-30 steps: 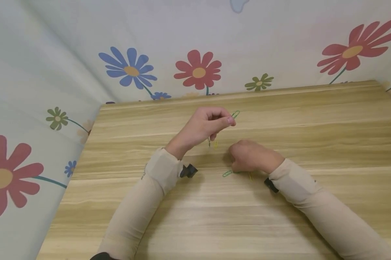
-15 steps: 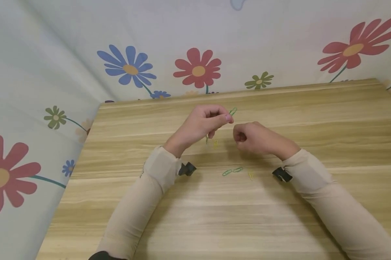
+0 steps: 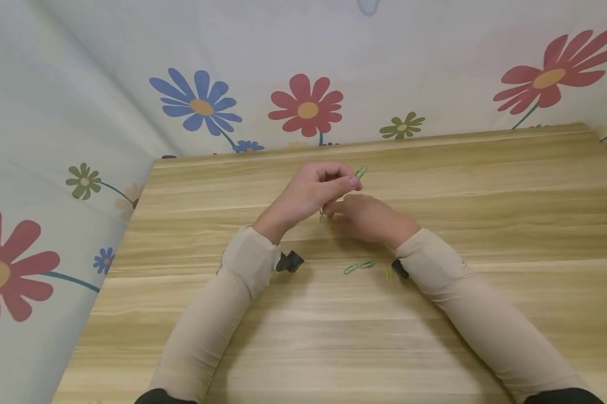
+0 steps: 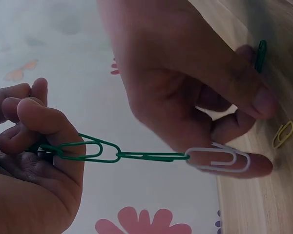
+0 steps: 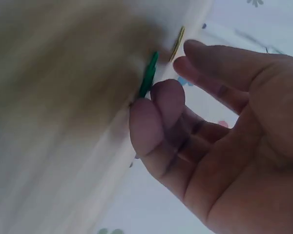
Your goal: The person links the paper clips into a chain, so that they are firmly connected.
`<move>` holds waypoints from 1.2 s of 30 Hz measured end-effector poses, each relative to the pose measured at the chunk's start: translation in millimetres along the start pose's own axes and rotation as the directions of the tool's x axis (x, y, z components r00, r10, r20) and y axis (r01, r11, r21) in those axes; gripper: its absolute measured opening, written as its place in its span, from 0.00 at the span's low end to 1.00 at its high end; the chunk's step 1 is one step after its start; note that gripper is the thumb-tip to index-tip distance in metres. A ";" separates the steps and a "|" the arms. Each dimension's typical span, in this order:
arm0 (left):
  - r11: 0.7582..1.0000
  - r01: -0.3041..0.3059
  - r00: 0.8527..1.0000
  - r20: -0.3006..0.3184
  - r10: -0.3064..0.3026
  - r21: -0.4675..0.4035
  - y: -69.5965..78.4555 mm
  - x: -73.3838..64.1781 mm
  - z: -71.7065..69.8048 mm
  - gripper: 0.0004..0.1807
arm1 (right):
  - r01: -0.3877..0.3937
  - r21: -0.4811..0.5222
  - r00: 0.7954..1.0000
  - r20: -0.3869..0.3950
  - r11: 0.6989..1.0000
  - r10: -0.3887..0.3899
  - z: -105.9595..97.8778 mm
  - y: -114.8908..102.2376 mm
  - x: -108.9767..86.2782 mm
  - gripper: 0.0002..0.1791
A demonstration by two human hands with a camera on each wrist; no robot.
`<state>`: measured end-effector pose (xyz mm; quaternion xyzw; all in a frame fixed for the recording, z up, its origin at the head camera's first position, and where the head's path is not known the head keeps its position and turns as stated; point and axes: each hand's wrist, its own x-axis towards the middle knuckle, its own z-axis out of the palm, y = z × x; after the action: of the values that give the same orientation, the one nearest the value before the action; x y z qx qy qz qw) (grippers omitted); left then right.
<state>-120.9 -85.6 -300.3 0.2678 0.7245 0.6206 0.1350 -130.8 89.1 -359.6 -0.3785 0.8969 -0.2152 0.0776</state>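
My left hand (image 3: 316,188) holds up a chain of linked green paper clips (image 4: 154,155). One green end juts past the thumb tip in the head view. The lower part hangs beneath the hand, with a white paper clip (image 4: 219,169) as its last link. Close below it my right hand (image 3: 371,216) reaches in, one finger lying behind the white clip in the left wrist view. At its other fingertips the right hand pinches a single green paper clip (image 5: 149,78), mostly seen edge-on. The right hand hides part of the chain from the head view.
Two green paper clips (image 3: 360,266) lie on the wooden table (image 3: 283,336), with yellow paper clips (image 3: 388,273) just right of them. Another yellow clip (image 4: 283,134) rests on the wood beneath the hands. Behind the table hangs a flowered cloth (image 3: 233,33).
My right hand has lifted from the green clips on the table, then moved left to the chain's hanging end, its fingers opening out somewhat. The left hand has stayed almost still.
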 end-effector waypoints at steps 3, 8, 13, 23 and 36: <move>1.000 -0.006 1.000 -0.008 0.006 0.007 0.3 0.1 -1.3 0.09 | -0.014 -0.073 0.999 0.028 0.997 0.016 3.4 -6.6 8.7 0.05; 1.000 -0.020 1.000 -0.011 0.020 0.020 2.9 2.6 -3.6 0.09 | -0.079 -0.132 0.991 0.097 0.988 0.092 0.8 -11.9 13.9 0.13; 1.000 -0.023 1.000 -0.009 0.023 0.018 6.9 3.8 -6.8 0.08 | -0.132 -0.014 0.976 0.174 0.991 0.132 -11.2 -5.0 14.3 0.10; 0.999 -0.043 0.999 -0.008 0.043 -0.032 2.4 -2.4 -8.9 0.11 | -0.037 0.825 0.988 -0.055 0.564 0.145 -59.9 7.8 -14.1 0.06; 0.988 -0.037 0.997 0.057 0.046 -0.152 9.6 -3.8 -6.1 0.17 | 0.335 0.767 0.900 -0.432 0.548 0.055 -80.9 -13.7 -29.7 0.03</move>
<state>-118.8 -91.9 -290.3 0.2907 0.6655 0.6677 0.1637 -125.6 128.2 -281.8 -0.3159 0.6509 -0.6892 0.0395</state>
